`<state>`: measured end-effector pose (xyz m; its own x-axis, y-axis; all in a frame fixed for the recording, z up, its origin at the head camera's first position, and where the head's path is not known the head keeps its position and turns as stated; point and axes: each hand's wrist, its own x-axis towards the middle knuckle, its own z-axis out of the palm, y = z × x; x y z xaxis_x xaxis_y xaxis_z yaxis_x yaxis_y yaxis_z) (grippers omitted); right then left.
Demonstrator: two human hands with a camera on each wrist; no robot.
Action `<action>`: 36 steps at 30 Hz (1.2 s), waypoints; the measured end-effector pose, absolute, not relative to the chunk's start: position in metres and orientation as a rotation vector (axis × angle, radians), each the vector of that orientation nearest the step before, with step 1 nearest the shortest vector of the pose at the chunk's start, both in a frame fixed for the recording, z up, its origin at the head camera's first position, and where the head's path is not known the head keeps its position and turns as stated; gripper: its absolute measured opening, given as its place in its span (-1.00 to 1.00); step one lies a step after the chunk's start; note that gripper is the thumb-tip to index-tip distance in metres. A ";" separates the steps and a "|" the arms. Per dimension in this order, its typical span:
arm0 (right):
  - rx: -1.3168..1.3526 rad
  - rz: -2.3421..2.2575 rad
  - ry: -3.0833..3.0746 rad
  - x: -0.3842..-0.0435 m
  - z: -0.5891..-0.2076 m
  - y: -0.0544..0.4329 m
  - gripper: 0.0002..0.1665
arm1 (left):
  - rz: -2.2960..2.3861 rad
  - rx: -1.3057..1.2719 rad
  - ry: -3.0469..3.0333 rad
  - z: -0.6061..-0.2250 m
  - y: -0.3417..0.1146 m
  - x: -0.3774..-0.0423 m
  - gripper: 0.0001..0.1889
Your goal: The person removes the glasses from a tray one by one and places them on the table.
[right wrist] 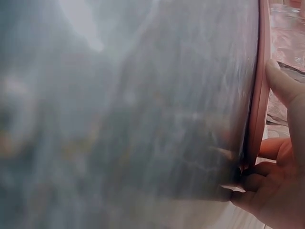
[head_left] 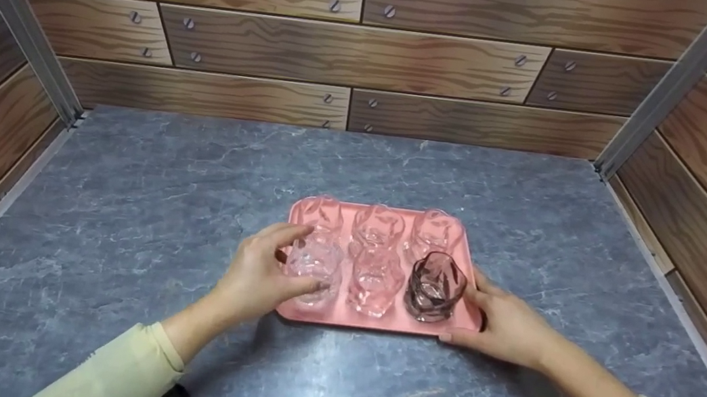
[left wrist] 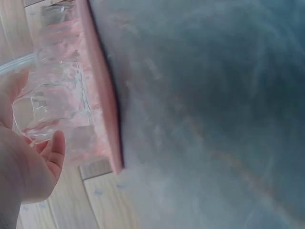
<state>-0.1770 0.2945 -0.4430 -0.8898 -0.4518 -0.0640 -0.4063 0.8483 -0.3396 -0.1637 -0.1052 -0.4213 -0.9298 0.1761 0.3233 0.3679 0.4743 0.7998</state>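
Note:
A pink tray lies on the table with several faceted glasses in two rows. My left hand holds the clear glass at the tray's front left, thumb on the near side and fingers on the far side. In the left wrist view this glass stands between thumb and fingers. My right hand grips the tray's front right corner, thumb along the near rim. The right wrist view has its fingers curled at the tray edge. Beside that hand stands a dark smoky glass.
Another clear glass is in the middle of the front row. Behind it are more clear glasses, one of them at the back right. Wood-patterned walls with grey corner posts enclose the grey marbled table.

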 end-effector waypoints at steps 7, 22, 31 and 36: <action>-0.686 -0.500 2.857 -0.184 -0.441 0.294 0.31 | -1.397 -0.419 -2.534 -0.398 -0.127 -0.164 -0.15; -0.678 -0.472 2.860 -0.183 -0.435 0.295 0.34 | -1.215 -0.290 -2.507 -0.377 -0.190 -0.181 -0.17; -0.645 -0.449 2.860 -0.179 -0.434 0.292 0.35 | -1.251 -0.181 -2.586 -0.393 -0.219 -0.210 -0.14; -0.640 -0.455 2.855 -0.179 -0.435 0.291 0.34 | -1.267 -0.107 -2.657 -0.401 -0.228 -0.236 -0.10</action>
